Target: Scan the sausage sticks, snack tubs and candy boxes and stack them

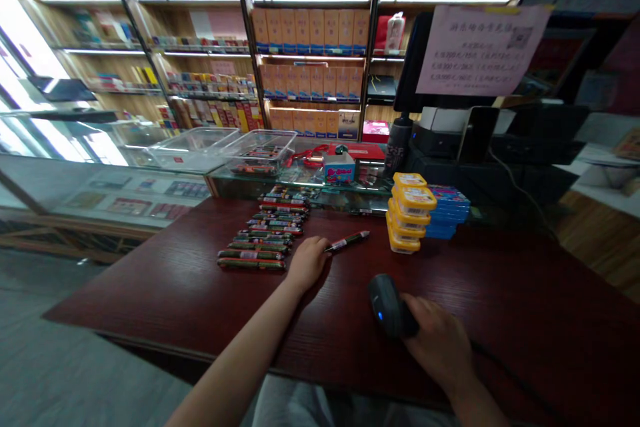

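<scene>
My left hand is closed on one end of a slim stick in a dark printed wrapper, whose free end points right. My right hand grips a black barcode scanner with a small blue light, held low over the brown table. Left of my left hand, several similar wrapped sticks lie side by side in a column running away from me. Beyond the scanner stand stacked yellow-lidded tubs, with a pile of flat blue boxes beside them.
Along the table's back runs a glass counter bearing clear plastic bins, a small blue box and a dark bottle. A monitor with a pink paper sign stands at the right. The scanner's cable trails toward the lower right.
</scene>
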### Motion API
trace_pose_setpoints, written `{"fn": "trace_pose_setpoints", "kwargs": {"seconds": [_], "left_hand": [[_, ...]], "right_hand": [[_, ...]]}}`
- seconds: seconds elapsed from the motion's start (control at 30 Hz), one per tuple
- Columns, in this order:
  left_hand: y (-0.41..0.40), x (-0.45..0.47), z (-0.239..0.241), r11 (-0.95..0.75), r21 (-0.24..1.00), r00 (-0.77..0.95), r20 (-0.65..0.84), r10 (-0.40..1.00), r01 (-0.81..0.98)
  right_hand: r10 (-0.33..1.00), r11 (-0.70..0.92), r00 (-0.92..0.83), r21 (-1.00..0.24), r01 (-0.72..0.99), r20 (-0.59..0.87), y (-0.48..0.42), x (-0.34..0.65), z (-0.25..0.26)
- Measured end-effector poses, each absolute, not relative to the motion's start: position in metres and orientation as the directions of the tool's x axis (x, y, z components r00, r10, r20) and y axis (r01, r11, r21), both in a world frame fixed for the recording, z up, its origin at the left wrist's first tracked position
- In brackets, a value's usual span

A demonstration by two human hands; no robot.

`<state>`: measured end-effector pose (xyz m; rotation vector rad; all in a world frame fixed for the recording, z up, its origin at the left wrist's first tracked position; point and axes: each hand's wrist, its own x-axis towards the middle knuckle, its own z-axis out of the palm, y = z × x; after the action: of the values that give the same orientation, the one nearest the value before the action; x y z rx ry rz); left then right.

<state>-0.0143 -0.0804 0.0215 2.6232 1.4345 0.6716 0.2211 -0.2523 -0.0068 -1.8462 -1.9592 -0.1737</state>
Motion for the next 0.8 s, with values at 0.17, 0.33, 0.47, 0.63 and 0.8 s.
{"fn": "trace_pose_setpoints", "kwargs": {"seconds": [0.17, 0.33, 0.47, 0.63, 0.8], "left_hand": [[-0.081, -0.021, 0.015, -0.566, 0.367, 0.443, 0.370, 0.817, 0.738], [-0.082, -0.019, 0.015, -0.586, 0.396, 0.443, 0.397, 0.804, 0.707], [-0.083, -0.021, 0.015, -0.597, 0.403, 0.445, 0.411, 0.795, 0.694], [-0.083, -0.022, 0.014, -0.600, 0.412, 0.442, 0.420, 0.793, 0.686], [-0.083, -0.020, 0.014, -0.602, 0.428, 0.444, 0.418, 0.793, 0.674]], "right_hand": [[0.941, 0.044, 0.075, -0.340, 0.939, 0.331, -0.251, 0.213, 0.010], [0.966, -0.072, 0.221, -0.681, 0.729, 0.134, -0.248, 0.198, 0.041], [0.989, -0.010, 0.130, -0.847, 0.532, 0.070, -0.245, 0.191, 0.053], [0.990, -0.065, 0.140, -0.867, 0.493, 0.005, -0.243, 0.187, 0.053], [0.988, -0.076, 0.155, -0.861, 0.503, 0.003, -0.245, 0.186, 0.056]]}}
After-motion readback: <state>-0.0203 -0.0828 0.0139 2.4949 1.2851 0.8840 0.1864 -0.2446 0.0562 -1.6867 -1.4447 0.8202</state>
